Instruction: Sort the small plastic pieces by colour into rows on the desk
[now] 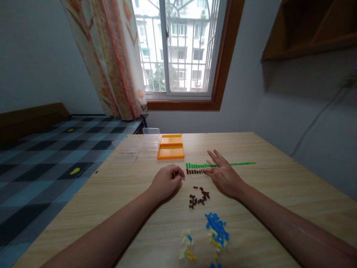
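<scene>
My left hand (167,181) rests on the table by the left end of a row of small brown bricks (195,172). Its fingers are curled in, and whatever they hold, if anything, is hidden. At the right end of that row lies my right hand (224,176), fingers stretched and spread, with the lower fingertips touching or nearly touching the last brown pieces. Just behind runs a longer row of green bricks (195,166), partly covered by my right hand. Between my hands and nearer to me is a loose pile of brown bricks (199,198).
Blue bricks (217,227), with yellow pieces (191,255) and pale pieces (182,254), lie scattered at the near side. An open orange case (170,158) and clear plastic boxes (125,150) stand farther back on the wooden table (279,208). A checkered bed (55,163) is on the left.
</scene>
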### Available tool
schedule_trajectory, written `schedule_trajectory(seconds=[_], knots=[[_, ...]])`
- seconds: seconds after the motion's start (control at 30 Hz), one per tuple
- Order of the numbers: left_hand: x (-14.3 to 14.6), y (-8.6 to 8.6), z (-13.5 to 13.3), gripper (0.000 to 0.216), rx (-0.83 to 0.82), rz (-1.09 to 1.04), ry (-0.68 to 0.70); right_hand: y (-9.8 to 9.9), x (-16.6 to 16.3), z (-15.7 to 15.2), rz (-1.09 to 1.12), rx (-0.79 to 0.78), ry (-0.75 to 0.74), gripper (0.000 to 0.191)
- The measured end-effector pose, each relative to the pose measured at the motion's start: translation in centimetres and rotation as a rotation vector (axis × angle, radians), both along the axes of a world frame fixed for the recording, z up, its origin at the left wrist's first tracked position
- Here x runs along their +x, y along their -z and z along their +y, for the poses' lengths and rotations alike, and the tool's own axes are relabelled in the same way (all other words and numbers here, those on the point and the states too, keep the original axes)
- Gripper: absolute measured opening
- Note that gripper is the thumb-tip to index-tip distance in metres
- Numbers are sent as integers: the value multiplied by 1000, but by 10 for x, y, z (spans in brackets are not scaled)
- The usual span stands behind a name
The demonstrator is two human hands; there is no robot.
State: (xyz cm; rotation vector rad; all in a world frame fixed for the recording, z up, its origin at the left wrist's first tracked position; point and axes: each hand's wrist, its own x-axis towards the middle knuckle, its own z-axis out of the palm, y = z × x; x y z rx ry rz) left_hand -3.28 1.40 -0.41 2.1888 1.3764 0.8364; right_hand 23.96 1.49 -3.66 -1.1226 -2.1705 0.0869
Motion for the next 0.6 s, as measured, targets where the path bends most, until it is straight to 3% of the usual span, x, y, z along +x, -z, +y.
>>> schedule_trajectory(seconds=[0.27,0.6], knots=[[0,0,0,22,-5,0,-5,-6,-1,-5,35,20,-11,42],[1,-1,-1,22,0,-2,8,-20,-20,-26,-150,35,-221,42]])
